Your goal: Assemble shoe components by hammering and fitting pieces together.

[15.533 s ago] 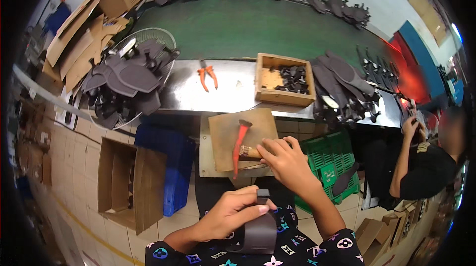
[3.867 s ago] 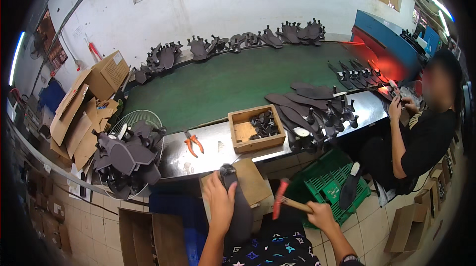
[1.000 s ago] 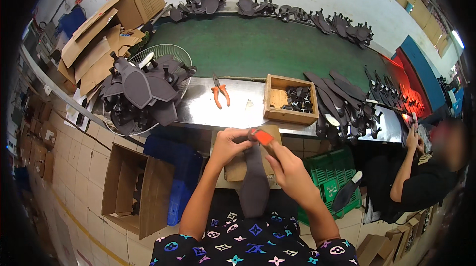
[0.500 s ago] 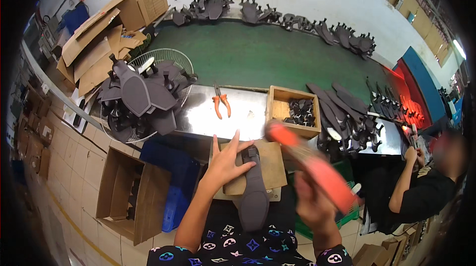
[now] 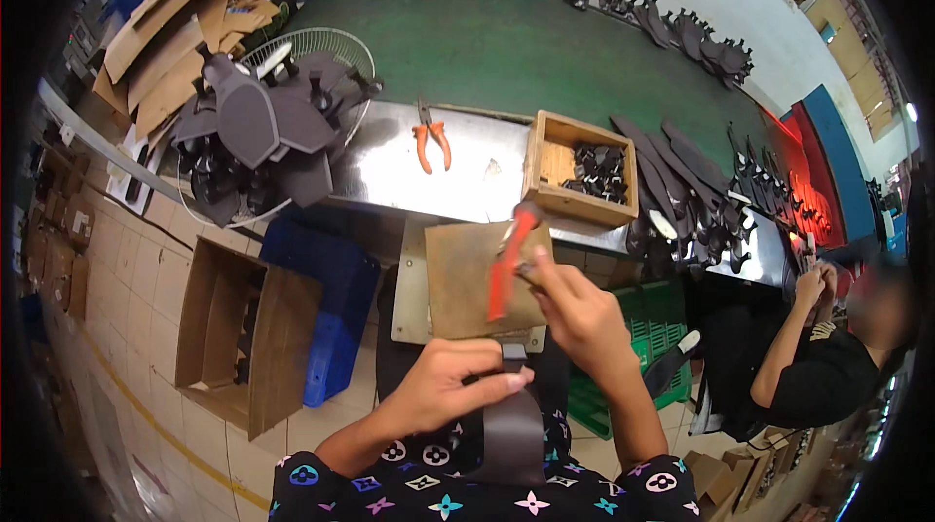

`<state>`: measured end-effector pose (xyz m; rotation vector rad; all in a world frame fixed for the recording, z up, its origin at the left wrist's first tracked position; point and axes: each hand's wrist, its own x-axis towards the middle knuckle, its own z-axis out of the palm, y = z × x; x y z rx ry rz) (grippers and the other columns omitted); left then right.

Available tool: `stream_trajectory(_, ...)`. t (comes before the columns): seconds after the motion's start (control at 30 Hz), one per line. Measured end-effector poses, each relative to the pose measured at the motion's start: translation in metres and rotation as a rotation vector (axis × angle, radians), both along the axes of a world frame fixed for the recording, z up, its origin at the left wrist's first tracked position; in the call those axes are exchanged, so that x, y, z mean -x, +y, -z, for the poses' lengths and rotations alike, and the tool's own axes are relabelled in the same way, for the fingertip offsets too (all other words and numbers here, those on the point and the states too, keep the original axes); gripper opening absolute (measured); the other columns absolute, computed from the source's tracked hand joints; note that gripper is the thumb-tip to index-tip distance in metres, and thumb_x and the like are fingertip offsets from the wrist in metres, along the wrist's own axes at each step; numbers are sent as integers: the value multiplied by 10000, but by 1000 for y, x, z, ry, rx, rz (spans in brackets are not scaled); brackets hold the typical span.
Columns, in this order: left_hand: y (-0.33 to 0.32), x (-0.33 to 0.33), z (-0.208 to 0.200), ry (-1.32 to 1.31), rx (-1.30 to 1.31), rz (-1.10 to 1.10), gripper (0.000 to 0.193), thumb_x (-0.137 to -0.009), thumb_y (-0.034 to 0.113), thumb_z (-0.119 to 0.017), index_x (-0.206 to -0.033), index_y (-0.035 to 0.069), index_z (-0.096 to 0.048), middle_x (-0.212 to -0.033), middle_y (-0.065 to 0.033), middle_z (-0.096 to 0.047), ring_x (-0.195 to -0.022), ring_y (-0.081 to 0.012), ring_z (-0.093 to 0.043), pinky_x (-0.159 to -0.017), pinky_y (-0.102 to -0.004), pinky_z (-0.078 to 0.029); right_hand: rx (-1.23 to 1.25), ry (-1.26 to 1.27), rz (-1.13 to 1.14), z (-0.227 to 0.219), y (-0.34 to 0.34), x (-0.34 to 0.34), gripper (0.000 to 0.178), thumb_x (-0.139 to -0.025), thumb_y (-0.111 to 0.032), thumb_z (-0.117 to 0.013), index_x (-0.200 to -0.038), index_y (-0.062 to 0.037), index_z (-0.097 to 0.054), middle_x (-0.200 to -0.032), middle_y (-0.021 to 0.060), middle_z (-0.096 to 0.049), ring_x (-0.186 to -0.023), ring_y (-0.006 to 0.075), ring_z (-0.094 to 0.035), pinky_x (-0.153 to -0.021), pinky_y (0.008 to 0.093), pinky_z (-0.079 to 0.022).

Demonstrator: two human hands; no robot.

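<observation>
My left hand (image 5: 456, 384) is closed around the upper end of a dark grey shoe-sole-shaped piece (image 5: 513, 429). The piece lies toward my lap, and a small block shows at the held end. A red hammer (image 5: 504, 269) with a dark striking end is gripped in my right hand (image 5: 589, 322), whose fingers wrap its handle; motion smears it a little. The hammer hangs over a worn brown board (image 5: 456, 279) on a pale base plate (image 5: 411, 313). My hands partly hide the board's near edge and the sole piece.
Beyond stand orange-handled pliers (image 5: 430, 147) and a wooden box (image 5: 538, 167) of small black parts. A wire basket (image 5: 365, 50) heaped with grey sole pieces is left, above a carton (image 5: 282, 366) and blue bin (image 5: 336, 342). A co-worker (image 5: 818, 356) sits right, near a green crate (image 5: 638, 313).
My left hand has drawn the sole piece off the board toward my body, changing from spread fingers to a grip. The hammer has moved left and down over the board. The view has shifted.
</observation>
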<state>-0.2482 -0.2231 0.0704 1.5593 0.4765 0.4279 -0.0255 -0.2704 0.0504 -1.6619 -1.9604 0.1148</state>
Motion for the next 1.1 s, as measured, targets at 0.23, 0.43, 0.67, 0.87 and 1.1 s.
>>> stream_trajectory(0.23,-12,11,-19,-97,293,171,218,-960,151,-643,-1005,-53,-705,-896,-101,-703,-827,-140,-652,-755,-286,-490,194,493,-486,-29,-13,4,318,-870,-119,-703,-1163,4,-682,-1116,164,-680,-938,309,-652,-815,389,-522)
stream_trajectory(0.43,-19,10,-18,-182,379,388,272,-981,187,-630,-1152,-15,-696,-1021,-113,-726,-946,-152,-669,-856,-273,-487,432,884,-853,-41,-17,1,353,-864,-192,-739,-1126,36,-672,-1090,159,-638,-960,284,-612,-816,354,-505)
stream_trajectory(0.67,-37,2,-17,-267,631,390,358,-1045,219,-505,-1285,-37,-575,-1167,-115,-631,-1143,-173,-580,-1007,-293,-433,775,1478,-609,-34,-47,26,587,-895,-551,-640,-1076,7,-627,-1172,128,-512,-794,87,-599,-614,173,-515)
stream_trajectory(0.87,-39,6,-14,-231,736,426,373,-1075,261,-419,-1204,-53,-574,-1181,-121,-595,-1178,-201,-546,-1066,-324,-395,718,1618,-476,-23,-55,43,585,-927,-548,-602,-1038,26,-643,-1146,149,-523,-685,76,-610,-454,147,-503)
stream_trajectory(1.1,-29,15,-16,-193,622,480,415,-1080,323,-398,-1163,-37,-586,-1163,-142,-587,-1179,-236,-536,-1047,-333,-400,451,1580,-450,-25,-47,65,538,-948,-554,-563,-818,-48,-693,-898,88,-639,-900,255,-544,-870,399,-386)
